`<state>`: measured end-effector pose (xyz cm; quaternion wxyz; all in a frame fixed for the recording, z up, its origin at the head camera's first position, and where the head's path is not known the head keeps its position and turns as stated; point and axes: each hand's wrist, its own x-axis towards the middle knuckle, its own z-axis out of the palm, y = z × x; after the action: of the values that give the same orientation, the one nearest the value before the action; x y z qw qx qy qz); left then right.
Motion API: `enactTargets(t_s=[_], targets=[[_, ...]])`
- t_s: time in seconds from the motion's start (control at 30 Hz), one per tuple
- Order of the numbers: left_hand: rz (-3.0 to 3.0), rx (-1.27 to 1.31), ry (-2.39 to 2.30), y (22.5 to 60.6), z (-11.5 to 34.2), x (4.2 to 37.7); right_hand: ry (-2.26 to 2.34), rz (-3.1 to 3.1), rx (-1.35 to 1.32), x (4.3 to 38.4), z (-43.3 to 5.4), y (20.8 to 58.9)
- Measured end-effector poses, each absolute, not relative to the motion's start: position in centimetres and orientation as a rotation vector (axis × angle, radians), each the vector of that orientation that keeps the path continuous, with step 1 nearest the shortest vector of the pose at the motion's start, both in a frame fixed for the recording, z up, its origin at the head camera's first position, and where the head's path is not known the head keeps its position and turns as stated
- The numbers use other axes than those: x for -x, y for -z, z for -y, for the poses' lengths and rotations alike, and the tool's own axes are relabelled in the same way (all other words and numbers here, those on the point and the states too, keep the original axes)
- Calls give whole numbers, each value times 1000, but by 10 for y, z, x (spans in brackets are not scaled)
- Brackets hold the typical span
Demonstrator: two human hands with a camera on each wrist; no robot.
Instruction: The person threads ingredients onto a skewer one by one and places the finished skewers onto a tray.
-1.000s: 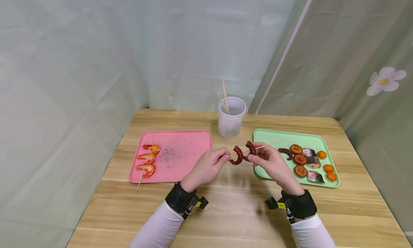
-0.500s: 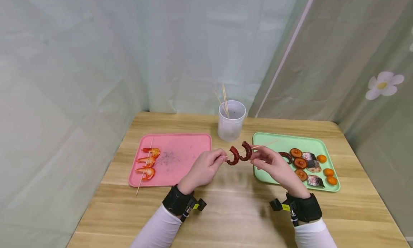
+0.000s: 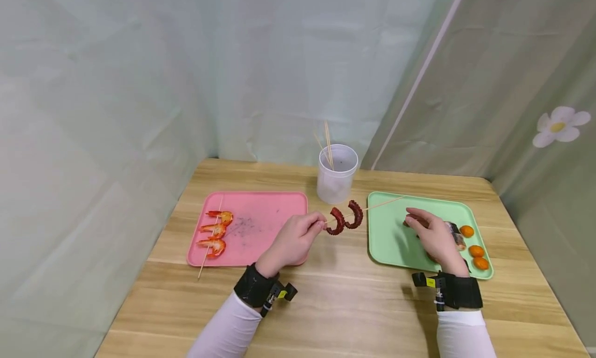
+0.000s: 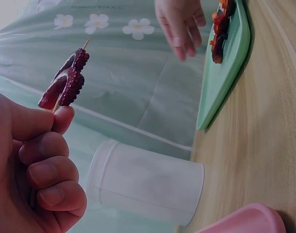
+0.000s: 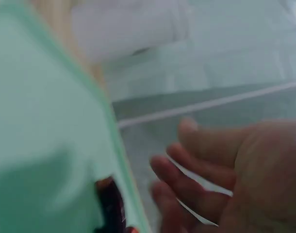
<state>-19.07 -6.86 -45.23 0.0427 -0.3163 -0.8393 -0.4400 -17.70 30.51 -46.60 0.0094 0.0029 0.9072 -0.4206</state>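
Note:
My left hand (image 3: 294,241) pinches a thin wooden skewer (image 3: 379,205) near one end, fingers curled round it. Two dark red, curled octopus tentacle pieces (image 3: 355,214) are threaded on the skewer, side by side near the hand; the left wrist view shows their bumpy suckers. The skewer's free end points right, over the green tray (image 3: 387,254). Above that tray is my right hand (image 3: 435,239), fingers spread and holding nothing. One more tentacle piece (image 5: 110,205) lies on the tray close to its fingers; in the head view the hand mostly covers it and the mushroom slices.
Fish pieces (image 3: 456,236) and small orange balls (image 3: 476,251) lie on the green tray's right. A pink tray (image 3: 261,234) at left bears a skewer of shrimp (image 3: 214,229). Behind stands a white cup (image 3: 336,179) with several skewers (image 3: 329,146). A curtain (image 3: 279,73) hangs behind the table.
My right hand has let go of the skewer and tentacle and moved right over the green tray. The second tentacle has slid toward the first. My left hand stays nearly in place.

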Motion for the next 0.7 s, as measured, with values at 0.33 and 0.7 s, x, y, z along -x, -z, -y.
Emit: enactTargets(t_s=[0.33,0.7], targets=[[2569,956,1345,452,69,192,932,-3148,-72,183,-312,495],[2555,963,1376,450,71,192,799,-3302,-49,182,-303,501]])
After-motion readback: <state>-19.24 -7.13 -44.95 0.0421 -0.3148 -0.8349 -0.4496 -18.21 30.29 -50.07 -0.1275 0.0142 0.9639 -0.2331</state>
